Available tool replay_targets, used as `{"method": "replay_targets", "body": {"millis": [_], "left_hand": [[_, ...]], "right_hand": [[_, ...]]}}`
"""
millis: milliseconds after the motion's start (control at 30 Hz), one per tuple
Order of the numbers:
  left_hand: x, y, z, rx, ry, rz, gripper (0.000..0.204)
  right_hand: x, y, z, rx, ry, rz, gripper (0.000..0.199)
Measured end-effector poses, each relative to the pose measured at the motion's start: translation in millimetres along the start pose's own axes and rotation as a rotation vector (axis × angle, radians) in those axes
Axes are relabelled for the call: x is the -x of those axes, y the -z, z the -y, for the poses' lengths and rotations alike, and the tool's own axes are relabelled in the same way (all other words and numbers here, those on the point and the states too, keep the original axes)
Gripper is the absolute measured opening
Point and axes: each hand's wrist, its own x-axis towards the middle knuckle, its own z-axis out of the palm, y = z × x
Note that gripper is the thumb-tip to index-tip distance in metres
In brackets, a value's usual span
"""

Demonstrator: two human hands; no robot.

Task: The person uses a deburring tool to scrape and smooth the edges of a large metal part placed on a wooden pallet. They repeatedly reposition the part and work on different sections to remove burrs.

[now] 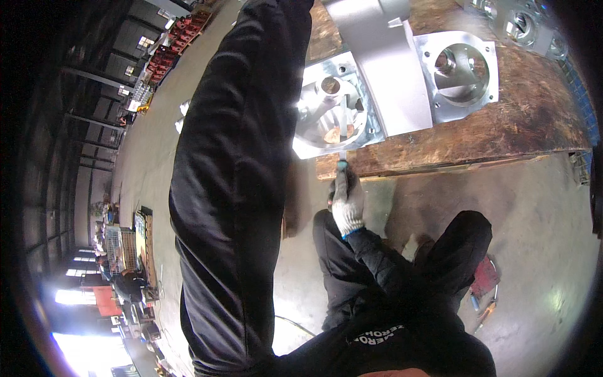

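My right hand [347, 204], in a white and grey knitted glove, is closed around the lower end of a slim flat-bladed tool [343, 156] with a greenish part just above the fingers. Its blade reaches up across the front of a silvery machined metal housing [370, 119], which has a wide round bore and bolt holes at its corners. Inside the bore lies a brownish patch. My left arm [235, 169], in a black sleeve, stretches up past the top edge; its hand is out of the picture.
The housing joins a smooth grey casting [402, 81] and a second bored flange [461, 75], on a worn wooden board [502, 129]. Another metal part [521, 25] lies far right. A red object [485, 276] and an orange-handled tool [487, 312] rest on the concrete floor [534, 251].
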Motion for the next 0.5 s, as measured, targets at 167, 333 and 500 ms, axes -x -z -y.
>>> {"method": "replay_targets", "body": {"millis": [167, 333, 500], "left_hand": [[-21, -19, 1, 0.072, -0.106, -0.149, 0.035], [-28, -18, -1, 0.061, -0.042, -0.093, 0.034], [-22, -41, 0, 0.400, 0.156, -0.099, 0.034]], "right_hand": [[-7, 18, -33, -0.017, 0.189, -0.007, 0.024], [-25, 21, -12, 0.155, -0.021, -0.039, 0.029], [-14, 58, 15, 0.323, 0.049, 0.127, 0.045]]}}
